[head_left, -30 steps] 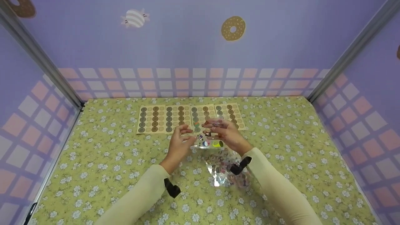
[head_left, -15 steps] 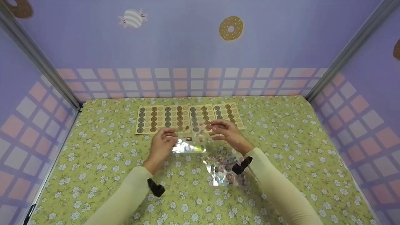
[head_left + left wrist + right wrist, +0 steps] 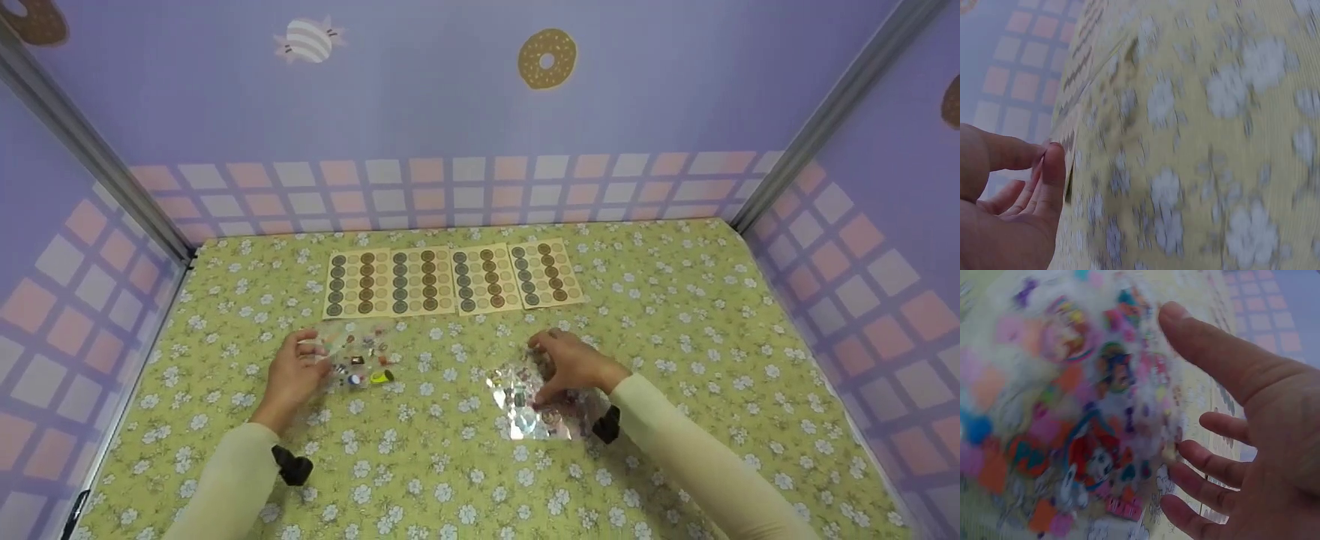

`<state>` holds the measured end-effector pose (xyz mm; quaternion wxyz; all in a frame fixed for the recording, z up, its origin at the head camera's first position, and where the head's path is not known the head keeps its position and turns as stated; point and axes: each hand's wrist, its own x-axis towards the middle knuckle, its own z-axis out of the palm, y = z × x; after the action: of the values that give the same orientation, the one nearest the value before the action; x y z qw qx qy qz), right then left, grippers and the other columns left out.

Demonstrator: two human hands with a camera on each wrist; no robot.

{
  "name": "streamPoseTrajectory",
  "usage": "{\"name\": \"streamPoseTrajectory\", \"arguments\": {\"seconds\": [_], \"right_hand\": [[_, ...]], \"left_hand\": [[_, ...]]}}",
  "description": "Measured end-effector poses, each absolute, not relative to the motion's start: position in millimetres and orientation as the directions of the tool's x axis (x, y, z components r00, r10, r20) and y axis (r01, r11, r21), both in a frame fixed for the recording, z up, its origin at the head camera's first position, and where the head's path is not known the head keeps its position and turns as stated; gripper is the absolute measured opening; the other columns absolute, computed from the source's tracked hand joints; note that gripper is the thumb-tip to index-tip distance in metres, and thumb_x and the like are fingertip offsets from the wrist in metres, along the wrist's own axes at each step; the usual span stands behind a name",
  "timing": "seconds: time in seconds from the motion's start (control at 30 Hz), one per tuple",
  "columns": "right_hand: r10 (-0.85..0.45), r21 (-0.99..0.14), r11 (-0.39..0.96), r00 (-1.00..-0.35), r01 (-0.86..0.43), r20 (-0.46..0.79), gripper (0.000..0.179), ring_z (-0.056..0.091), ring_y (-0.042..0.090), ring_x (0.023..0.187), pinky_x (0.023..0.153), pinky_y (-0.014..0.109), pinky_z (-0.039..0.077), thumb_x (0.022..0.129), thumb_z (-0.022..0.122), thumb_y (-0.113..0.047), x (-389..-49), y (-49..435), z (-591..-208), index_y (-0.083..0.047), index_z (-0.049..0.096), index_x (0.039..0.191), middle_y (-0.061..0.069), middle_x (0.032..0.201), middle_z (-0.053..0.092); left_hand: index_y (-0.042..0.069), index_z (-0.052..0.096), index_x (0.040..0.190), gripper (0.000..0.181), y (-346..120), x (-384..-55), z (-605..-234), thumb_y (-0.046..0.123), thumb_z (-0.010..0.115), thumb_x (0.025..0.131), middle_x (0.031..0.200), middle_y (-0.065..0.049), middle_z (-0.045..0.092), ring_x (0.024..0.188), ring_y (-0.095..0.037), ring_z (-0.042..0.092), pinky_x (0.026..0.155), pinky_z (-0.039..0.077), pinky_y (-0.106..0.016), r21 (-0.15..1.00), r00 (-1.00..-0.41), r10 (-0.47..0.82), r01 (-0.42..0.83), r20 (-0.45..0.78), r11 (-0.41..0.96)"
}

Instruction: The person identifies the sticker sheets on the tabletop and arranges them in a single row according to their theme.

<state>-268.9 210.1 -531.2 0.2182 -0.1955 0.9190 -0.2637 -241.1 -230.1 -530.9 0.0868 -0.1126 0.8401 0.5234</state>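
Note:
My left hand is at the left, thumb and index finger pinching the edge of a clear sticker sheet with small colourful pictures, among them a yellow one. In the left wrist view, the left hand shows thumb and index fingertip together; the sheet itself hardly shows there. My right hand hovers over a second clear sticker sheet, shiny and partly hidden beneath it. The right wrist view shows this sticker sheet blurred, with cartoon figures, beside the right hand; thumb and fingers are spread apart.
Several beige sheets of round stickers lie in a row along the back of the table. A flowered yellow-green cloth covers the table. Lilac walls with printed checks and sweets enclose it on three sides.
My left hand has carried its clear sticker sheet from the middle to the left. The right hand has let go of that sheet and come back over the other one.

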Motion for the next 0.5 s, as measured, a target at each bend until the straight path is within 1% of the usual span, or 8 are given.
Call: {"name": "streamPoseTrajectory", "arguments": {"seconds": [0.07, 0.13, 0.2, 0.3, 0.4, 0.5], "right_hand": [[-0.47, -0.511, 0.814, -0.83, -0.276, -0.3, 0.081, 0.052, 0.028, 0.109, 0.091, 0.047, 0.048, 0.066, 0.09, -0.028, -266.0, 209.2, -534.1, -0.012, 0.048, 0.133, 0.01, 0.121, 0.051], [-0.456, -0.486, 0.83, -0.836, -0.276, -0.305, 0.078, 0.052, 0.025, 0.103, 0.087, 0.044, 0.048, 0.065, 0.091, -0.025, -265.0, 207.9, -537.1, -0.012, 0.049, 0.13, 0.008, 0.116, 0.052], [-0.435, -0.489, 0.835, -0.846, -0.252, -0.308, 0.073, 0.053, 0.021, 0.095, 0.082, 0.041, 0.048, 0.066, 0.09, -0.022, -265.4, 207.5, -539.5, -0.012, 0.05, 0.126, 0.006, 0.11, 0.055], [-0.417, -0.503, 0.836, -0.851, -0.222, -0.318, 0.062, 0.056, 0.017, 0.083, 0.074, 0.036, 0.049, 0.068, 0.089, -0.019, -267.5, 209.7, -541.4, -0.013, 0.054, 0.12, 0.003, 0.098, 0.06], [-0.427, -0.537, 0.816, -0.849, -0.214, -0.311, 0.041, 0.053, 0.015, 0.072, 0.067, 0.033, 0.046, 0.075, 0.083, -0.014, -270.4, 214.9, -541.2, -0.011, 0.059, 0.109, 0.002, 0.085, 0.061], [-0.452, -0.582, 0.782, -0.846, -0.222, -0.283, 0.017, 0.053, 0.013, 0.068, 0.064, 0.031, 0.045, 0.084, 0.075, -0.012, -274.6, 221.9, -539.3, -0.01, 0.064, 0.097, 0.002, 0.08, 0.062]], "left_hand": [[0.006, 0.028, 0.148, 0.061, -234.8, -241.7, -534.0, 0.01, 0.057, 0.094, 0.134, -0.021, 0.045, 0.12, -0.034, 0.052, 0.086, 0.052, -0.038, 0.825, -0.958, -0.105, -0.282, -0.265, 0.489], [0.004, 0.028, 0.148, 0.062, -236.3, -242.6, -536.5, 0.009, 0.057, 0.094, 0.134, -0.023, 0.044, 0.12, -0.036, 0.051, 0.087, 0.051, -0.041, 0.798, -0.963, -0.108, -0.266, -0.248, 0.54], [0.003, 0.028, 0.147, 0.061, -235.7, -243.8, -538.5, 0.007, 0.056, 0.093, 0.129, -0.023, 0.047, 0.115, -0.036, 0.055, 0.086, 0.051, -0.041, 0.777, -0.97, -0.104, -0.238, -0.219, 0.583], [0.0, 0.029, 0.146, 0.058, -233.6, -245.9, -539.5, 0.005, 0.052, 0.093, 0.121, -0.021, 0.053, 0.103, -0.031, 0.06, 0.079, 0.051, -0.039, 0.748, -0.984, -0.085, -0.176, -0.159, 0.64], [-0.003, 0.029, 0.145, 0.056, -232.0, -248.4, -540.3, 0.003, 0.049, 0.093, 0.115, -0.021, 0.056, 0.095, -0.03, 0.061, 0.076, 0.049, -0.039, 0.723, -0.991, -0.064, -0.13, -0.118, 0.679], [-0.004, 0.029, 0.145, 0.057, -230.9, -250.8, -541.4, 0.003, 0.05, 0.092, 0.119, -0.025, 0.055, 0.102, -0.036, 0.059, 0.081, 0.05, -0.046, 0.701, -0.991, -0.063, -0.13, -0.12, 0.701]]}}
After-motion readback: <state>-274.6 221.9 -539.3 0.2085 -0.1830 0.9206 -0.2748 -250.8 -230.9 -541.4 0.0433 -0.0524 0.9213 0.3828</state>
